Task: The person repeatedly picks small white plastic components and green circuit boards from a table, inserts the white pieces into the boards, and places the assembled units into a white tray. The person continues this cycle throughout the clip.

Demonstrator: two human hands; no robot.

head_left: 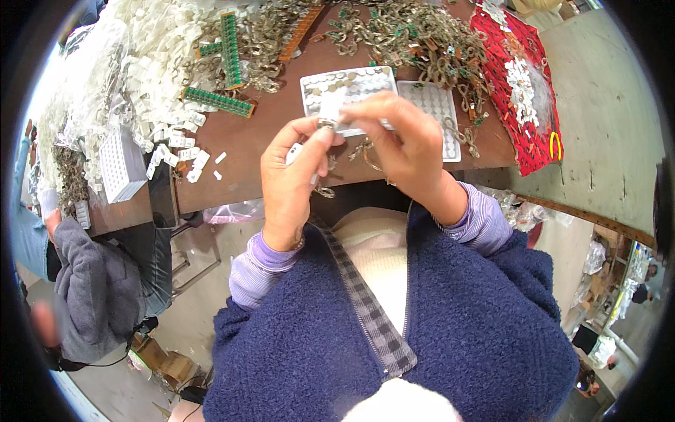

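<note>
Over the front edge of a white tray (pixel 307 82), my two hands meet at a small white plastic piece (pixel 333 103), blurred and bright. My left hand (pixel 295 169) is closed, thumb and forefinger pinching the lower end of the piece, where a bit of metal shows. Another white plastic casing (pixel 293 153) is tucked in its curled fingers, and a metal chain clasp (pixel 324 190) dangles below. From the right, my right hand (pixel 408 144) pinches at the piece's side with thumb and forefinger. Round coin-like discs (pixel 341 83) fill pockets of the tray.
A second pocketed tray (pixel 444 112) adjoins on the right. Behind lie heaped metal chains (pixel 401 39) and green circuit-board strips (pixel 230 53). White casings (pixel 158 56) and stacked trays (pixel 123 165) cover the left. Red cloth (pixel 517 133) lies right; a grey-sleeved person (pixel 98 281) sits left.
</note>
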